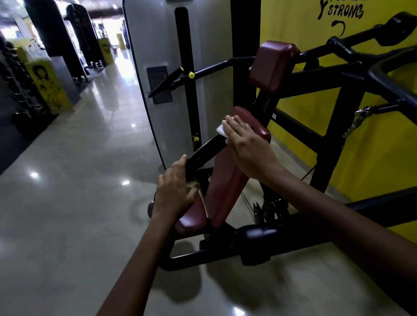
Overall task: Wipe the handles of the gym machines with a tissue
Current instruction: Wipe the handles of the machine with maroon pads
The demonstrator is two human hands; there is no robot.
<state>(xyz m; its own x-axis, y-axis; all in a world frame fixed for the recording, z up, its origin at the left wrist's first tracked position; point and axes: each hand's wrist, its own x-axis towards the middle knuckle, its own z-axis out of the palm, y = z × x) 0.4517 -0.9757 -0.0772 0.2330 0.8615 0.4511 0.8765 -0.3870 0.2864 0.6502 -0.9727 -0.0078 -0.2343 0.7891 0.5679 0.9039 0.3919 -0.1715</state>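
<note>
A black handle (205, 150) of the gym machine slants up from lower left to upper right in front of the maroon seat pad (226, 181). My left hand (174, 187) grips the handle's lower end, fingers curled round it. My right hand (245, 143) lies with straight fingers on a white tissue (221, 130), pressing it against the handle's upper part. Only a corner of the tissue shows past the fingers.
The grey weight-stack cover (163, 59) stands behind the handle. A maroon chest pad (272, 66) and black frame arms (347, 71) reach right along the yellow wall (393, 138). Glossy floor (65, 198) stretches left; dumbbell racks (14, 83) line the far left.
</note>
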